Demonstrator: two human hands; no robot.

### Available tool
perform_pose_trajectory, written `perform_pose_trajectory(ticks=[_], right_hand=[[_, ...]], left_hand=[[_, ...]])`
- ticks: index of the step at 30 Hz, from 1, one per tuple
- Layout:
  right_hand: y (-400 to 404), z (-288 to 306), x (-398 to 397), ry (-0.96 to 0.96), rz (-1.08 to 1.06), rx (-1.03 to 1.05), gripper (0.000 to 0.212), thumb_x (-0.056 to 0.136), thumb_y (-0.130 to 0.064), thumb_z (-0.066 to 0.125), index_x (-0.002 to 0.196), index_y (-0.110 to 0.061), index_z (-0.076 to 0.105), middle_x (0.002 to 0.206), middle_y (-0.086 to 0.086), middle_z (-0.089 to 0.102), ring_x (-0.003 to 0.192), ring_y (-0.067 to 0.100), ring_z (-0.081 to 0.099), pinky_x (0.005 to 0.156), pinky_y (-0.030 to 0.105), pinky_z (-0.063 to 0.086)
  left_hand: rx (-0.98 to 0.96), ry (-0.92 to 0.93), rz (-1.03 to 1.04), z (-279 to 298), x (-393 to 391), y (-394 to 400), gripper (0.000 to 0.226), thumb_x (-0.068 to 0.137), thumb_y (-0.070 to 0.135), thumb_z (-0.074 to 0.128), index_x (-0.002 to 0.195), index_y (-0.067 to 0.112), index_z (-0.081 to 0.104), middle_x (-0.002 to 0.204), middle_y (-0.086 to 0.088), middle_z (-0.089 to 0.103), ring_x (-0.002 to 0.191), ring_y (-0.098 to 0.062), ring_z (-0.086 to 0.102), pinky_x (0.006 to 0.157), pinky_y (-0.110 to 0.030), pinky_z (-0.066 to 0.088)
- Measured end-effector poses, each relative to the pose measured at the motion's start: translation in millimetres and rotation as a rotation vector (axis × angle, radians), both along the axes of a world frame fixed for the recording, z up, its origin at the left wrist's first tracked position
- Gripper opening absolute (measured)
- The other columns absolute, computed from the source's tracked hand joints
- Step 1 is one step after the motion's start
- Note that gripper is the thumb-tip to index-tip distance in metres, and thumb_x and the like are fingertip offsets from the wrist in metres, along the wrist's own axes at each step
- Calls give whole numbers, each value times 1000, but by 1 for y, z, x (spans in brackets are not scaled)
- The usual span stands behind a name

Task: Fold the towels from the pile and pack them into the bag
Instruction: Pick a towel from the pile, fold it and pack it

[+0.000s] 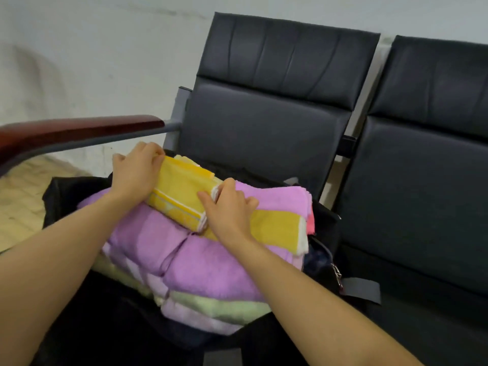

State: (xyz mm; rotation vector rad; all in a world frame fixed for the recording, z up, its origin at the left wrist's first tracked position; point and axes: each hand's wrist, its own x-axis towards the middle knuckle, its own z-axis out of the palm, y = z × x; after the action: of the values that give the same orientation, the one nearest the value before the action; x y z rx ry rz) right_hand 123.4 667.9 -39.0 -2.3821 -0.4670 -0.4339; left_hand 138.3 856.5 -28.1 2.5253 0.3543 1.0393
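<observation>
Packing step underway: folded yellow towel [182, 192] sitting on top of the purple towels [211, 262] stuffed in the black bag [326, 228]. Left hand [136, 171] gripping its 10 o'clock end, right hand [228, 207] pinching the 4 o'clock end. Next up, probably pressing it down flat.

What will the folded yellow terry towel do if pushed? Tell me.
The folded yellow terry towel is probably soft and will squash, since it sags over the purple towels. Its layered edges may slide apart. It likely won't roll.
</observation>
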Motion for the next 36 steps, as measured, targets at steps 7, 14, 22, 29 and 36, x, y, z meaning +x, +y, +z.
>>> perform_pose_trajectory(ticks=[7,14,22,29,36], right_hand=[[6,-17,10,13,-35,-123,32,96,-47,46,102,-17,41,106,10,64,104,29,52,87,40,19],[3,-20,12,25,-64,-148,35,95,-44,47,118,-17,45,128,6,54,121,27,42,95,40,22],[-3,-27,22,60,160,-745,55,102,-49,13,153,-27,14,161,-7,13,148,17,8,114,53,-2],[-10,-21,20,85,188,-696,53,101,-52,18,150,-33,23,158,-6,21,145,17,18,112,51,10],[-64,3,-22,-102,122,-529,36,99,-40,37,122,-22,57,126,2,59,114,27,54,90,37,36]], left_hand=[[63,-97,68,-22,4,-6,29,92,21,53,113,2,60,116,-23,54,102,-44,52,87,-49,36],[405,150,-79,-50,-16,-27,56,90,41,29,104,8,71,117,-17,65,115,-36,59,96,-43,27],[314,545,-15,-48,-4,-18,57,100,51,18,152,33,5,161,-2,-3,148,-23,-7,117,-37,-4],[332,572,-12,-37,-18,-25,56,101,48,21,152,29,12,161,-2,2,148,-23,-4,117,-40,-3],[409,385,-11,-13,-61,-70,50,100,40,34,147,25,32,156,-1,25,145,-21,16,116,-39,6]])
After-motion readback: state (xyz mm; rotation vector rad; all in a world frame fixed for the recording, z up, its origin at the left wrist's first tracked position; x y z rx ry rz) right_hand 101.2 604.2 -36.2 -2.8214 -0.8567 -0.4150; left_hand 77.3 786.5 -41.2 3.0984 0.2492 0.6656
